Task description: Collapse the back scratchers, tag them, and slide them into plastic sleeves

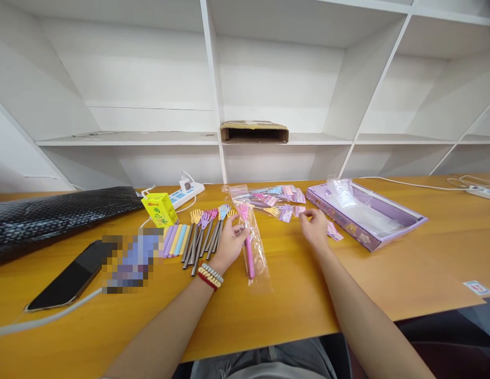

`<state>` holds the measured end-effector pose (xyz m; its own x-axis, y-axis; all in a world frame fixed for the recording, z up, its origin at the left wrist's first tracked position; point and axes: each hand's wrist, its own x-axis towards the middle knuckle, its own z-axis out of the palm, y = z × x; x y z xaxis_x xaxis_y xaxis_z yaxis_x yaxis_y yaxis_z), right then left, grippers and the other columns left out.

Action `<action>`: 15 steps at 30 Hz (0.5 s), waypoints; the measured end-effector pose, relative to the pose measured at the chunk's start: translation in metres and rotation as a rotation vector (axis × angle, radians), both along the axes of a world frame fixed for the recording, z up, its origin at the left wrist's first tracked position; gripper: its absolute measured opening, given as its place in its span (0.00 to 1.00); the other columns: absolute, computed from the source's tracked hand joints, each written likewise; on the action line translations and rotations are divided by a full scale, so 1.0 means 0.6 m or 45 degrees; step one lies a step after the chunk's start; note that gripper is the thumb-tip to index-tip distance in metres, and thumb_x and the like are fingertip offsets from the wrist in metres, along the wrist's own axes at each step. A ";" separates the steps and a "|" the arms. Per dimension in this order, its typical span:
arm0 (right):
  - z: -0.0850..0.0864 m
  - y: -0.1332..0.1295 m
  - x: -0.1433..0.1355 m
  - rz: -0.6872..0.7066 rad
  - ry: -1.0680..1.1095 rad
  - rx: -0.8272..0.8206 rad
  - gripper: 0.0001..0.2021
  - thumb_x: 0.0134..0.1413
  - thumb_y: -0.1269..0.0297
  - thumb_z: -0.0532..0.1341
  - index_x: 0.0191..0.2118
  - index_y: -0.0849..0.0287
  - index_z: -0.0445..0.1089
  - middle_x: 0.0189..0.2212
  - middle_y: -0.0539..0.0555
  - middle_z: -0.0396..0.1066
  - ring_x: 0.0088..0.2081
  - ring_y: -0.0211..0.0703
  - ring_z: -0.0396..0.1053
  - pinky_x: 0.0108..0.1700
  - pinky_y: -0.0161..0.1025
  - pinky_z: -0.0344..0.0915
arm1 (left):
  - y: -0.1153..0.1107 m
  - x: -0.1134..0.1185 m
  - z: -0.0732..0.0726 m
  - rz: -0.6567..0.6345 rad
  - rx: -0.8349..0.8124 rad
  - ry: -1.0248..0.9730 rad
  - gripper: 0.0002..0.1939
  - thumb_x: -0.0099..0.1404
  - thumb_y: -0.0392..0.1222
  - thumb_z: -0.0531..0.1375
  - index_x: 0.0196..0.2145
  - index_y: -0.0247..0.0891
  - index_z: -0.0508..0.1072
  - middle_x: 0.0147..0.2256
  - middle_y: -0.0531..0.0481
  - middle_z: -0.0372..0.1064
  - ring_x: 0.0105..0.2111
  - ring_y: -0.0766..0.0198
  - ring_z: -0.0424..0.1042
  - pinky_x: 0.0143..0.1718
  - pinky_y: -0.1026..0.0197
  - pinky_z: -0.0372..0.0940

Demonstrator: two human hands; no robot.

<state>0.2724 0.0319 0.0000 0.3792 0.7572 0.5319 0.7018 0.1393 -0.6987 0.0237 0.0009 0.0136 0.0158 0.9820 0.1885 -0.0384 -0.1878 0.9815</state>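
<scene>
Left hand [228,243]: closed on the pink back scratcher [250,258] just below its head, thumb and fingers at the near-vertical edge of the film.
Right hand [315,227]: well to the right of the scratcher, fingers curled; I cannot tell whether the tips are together or apart, or whether they hold anything.
Pink back scratcher: at the middle of the desk [292,295], head to the far side, handle toward the near edge; it appears to lie inside the clear bag [263,268].
Loose back scratchers [205,218]: grouped just left of the left hand, steel shafts pointing near, beside a row of pastel handles [175,240].
Bagged back scratchers [274,195]: piled beyond both hands, with coloured cards.
Purple box [343,223]: to the right, holding clear plastic packaging [371,218].
Step in hand: in my judgement, bagging one scratcher, which looks largely inserted.
Next move calls for: I judge, steadying the scratcher with the left hand while the right deals with the bag's opening; I cannot make out which end is open.
</scene>
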 end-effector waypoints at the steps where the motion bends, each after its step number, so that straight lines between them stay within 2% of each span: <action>1: 0.000 -0.004 -0.019 0.206 0.078 -0.041 0.12 0.49 0.58 0.53 0.26 0.60 0.67 0.25 0.54 0.66 0.31 0.44 0.62 0.36 0.39 0.58 | 0.002 0.000 -0.002 0.025 -0.001 -0.046 0.30 0.52 0.42 0.61 0.51 0.37 0.56 0.28 0.53 0.66 0.30 0.66 0.68 0.32 0.63 0.65; 3: -0.001 -0.016 -0.056 0.581 0.137 -0.152 0.14 0.50 0.54 0.54 0.26 0.59 0.67 0.22 0.50 0.65 0.26 0.39 0.61 0.30 0.36 0.56 | 0.006 -0.001 -0.005 0.082 -0.019 -0.138 0.33 0.51 0.42 0.63 0.53 0.37 0.55 0.32 0.50 0.67 0.31 0.65 0.69 0.31 0.62 0.66; 6: -0.002 -0.035 -0.094 0.876 0.083 -0.260 0.14 0.50 0.53 0.55 0.26 0.59 0.67 0.20 0.48 0.64 0.23 0.35 0.58 0.27 0.33 0.54 | 0.013 -0.005 -0.007 0.163 -0.035 -0.257 0.34 0.51 0.44 0.63 0.53 0.38 0.54 0.37 0.46 0.68 0.32 0.63 0.70 0.29 0.61 0.67; 11: -0.005 -0.043 -0.096 1.056 0.095 -0.316 0.09 0.45 0.58 0.60 0.30 0.59 0.65 0.21 0.47 0.65 0.21 0.33 0.58 0.25 0.32 0.56 | 0.018 -0.012 -0.003 0.293 0.007 -0.321 0.26 0.50 0.45 0.63 0.45 0.37 0.61 0.36 0.48 0.68 0.32 0.65 0.70 0.30 0.62 0.66; 15: -0.012 -0.035 -0.089 1.092 0.119 -0.401 0.12 0.44 0.61 0.60 0.36 0.59 0.64 0.24 0.49 0.68 0.22 0.34 0.61 0.25 0.33 0.58 | 0.017 -0.011 0.001 0.319 0.018 -0.338 0.20 0.49 0.45 0.64 0.35 0.38 0.59 0.32 0.52 0.67 0.30 0.67 0.69 0.29 0.63 0.66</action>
